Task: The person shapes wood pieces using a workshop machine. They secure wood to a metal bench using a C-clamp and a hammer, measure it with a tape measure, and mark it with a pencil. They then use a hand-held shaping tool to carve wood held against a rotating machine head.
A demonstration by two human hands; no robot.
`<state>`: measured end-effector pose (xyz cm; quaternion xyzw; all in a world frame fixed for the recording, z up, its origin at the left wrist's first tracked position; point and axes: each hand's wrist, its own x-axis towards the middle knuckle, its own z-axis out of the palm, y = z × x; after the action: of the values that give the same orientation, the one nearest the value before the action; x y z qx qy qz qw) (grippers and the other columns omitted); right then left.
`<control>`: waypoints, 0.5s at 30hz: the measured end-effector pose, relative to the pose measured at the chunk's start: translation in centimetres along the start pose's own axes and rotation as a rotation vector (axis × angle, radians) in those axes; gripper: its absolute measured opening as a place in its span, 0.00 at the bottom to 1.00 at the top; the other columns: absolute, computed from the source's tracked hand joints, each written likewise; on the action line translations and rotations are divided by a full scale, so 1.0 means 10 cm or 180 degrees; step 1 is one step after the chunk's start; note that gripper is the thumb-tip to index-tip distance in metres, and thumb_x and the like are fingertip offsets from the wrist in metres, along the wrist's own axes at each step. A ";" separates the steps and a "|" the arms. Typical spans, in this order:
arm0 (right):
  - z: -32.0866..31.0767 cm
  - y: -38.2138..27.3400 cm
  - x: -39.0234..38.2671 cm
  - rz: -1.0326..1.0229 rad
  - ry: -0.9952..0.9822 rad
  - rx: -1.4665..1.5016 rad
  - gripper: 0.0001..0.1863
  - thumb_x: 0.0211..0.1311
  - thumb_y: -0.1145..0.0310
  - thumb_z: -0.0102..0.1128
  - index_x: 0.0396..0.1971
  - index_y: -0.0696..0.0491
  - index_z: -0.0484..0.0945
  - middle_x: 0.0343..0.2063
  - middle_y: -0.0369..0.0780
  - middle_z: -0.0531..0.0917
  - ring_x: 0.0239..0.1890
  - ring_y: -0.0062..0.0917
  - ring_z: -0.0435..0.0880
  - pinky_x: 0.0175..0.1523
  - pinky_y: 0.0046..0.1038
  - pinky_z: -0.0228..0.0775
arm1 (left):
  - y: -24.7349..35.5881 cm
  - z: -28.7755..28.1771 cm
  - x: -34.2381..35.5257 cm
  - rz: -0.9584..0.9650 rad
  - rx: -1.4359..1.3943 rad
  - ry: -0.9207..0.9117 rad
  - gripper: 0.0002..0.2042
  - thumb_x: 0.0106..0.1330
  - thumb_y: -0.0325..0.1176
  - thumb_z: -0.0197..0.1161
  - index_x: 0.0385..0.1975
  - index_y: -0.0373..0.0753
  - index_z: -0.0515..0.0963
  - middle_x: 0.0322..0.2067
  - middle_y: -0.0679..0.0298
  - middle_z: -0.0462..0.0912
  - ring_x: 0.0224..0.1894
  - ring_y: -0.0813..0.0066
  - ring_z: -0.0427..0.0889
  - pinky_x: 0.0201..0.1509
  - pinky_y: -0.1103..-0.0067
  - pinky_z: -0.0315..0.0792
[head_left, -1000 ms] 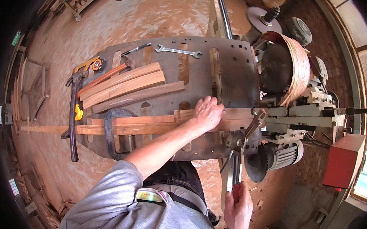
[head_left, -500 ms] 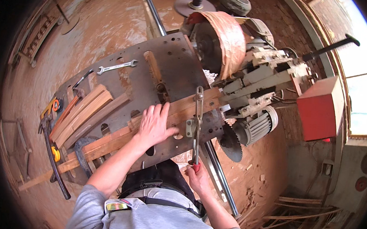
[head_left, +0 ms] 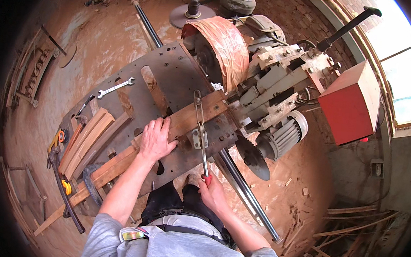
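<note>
By the table's (head_left: 174,59) near edge, we see the left hand (head_left: 155,140) partly covering the board (head_left: 187,121), the right hand (head_left: 213,193) the red handle (head_left: 207,179).

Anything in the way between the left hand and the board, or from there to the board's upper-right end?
Nothing visible between the left hand and the wooden board: the hand rests on it. Toward that end, the metal clamp crosses over the board; the right hand holds the clamp's red handle.

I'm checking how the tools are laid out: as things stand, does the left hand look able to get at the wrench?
Probably yes: the wrench lies uncovered on the metal table, and nothing seems to stand between it and the left hand, which would have to leave the wooden board.
</note>
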<state>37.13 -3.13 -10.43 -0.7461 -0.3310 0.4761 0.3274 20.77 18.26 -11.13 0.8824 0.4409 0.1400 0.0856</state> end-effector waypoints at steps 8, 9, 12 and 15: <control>0.23 -0.31 0.42 -0.0192 0.0101 -0.0166 0.32 0.66 0.60 0.60 0.63 0.66 0.68 0.48 0.58 0.82 0.54 0.51 0.82 0.59 0.40 0.73 | -0.39 -0.10 0.38 -0.0076 0.0081 0.0011 0.41 0.42 0.41 0.79 0.60 0.33 0.73 0.53 0.49 0.76 0.55 0.51 0.75 0.59 0.61 0.71; 0.24 -0.41 0.45 -0.0235 0.0169 -0.0243 0.32 0.66 0.59 0.60 0.63 0.66 0.68 0.49 0.58 0.82 0.54 0.51 0.81 0.60 0.41 0.73 | -0.44 -0.12 0.44 -0.0066 0.0077 0.0034 0.41 0.42 0.41 0.79 0.60 0.33 0.73 0.53 0.49 0.76 0.55 0.51 0.75 0.59 0.61 0.71; 0.45 -0.31 0.73 -0.0824 0.0496 -0.0503 0.26 0.68 0.62 0.59 0.60 0.61 0.70 0.34 0.47 0.83 0.31 0.32 0.85 0.40 0.34 0.77 | -0.61 -0.17 0.60 -0.0075 0.0074 0.0049 0.41 0.42 0.41 0.79 0.60 0.33 0.73 0.53 0.49 0.76 0.55 0.52 0.75 0.59 0.61 0.71; 0.54 -0.48 0.91 -0.0568 0.0325 -0.0291 0.27 0.68 0.62 0.59 0.61 0.61 0.70 0.33 0.47 0.84 0.34 0.33 0.86 0.43 0.35 0.77 | -0.80 -0.22 0.78 -0.0121 0.0078 -0.0006 0.41 0.43 0.41 0.79 0.60 0.33 0.73 0.53 0.50 0.76 0.55 0.52 0.75 0.60 0.62 0.71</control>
<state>34.22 7.84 -12.87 -0.7511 -0.4004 0.3909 0.3505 18.43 29.37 -9.88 0.8750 0.4592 0.1321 0.0779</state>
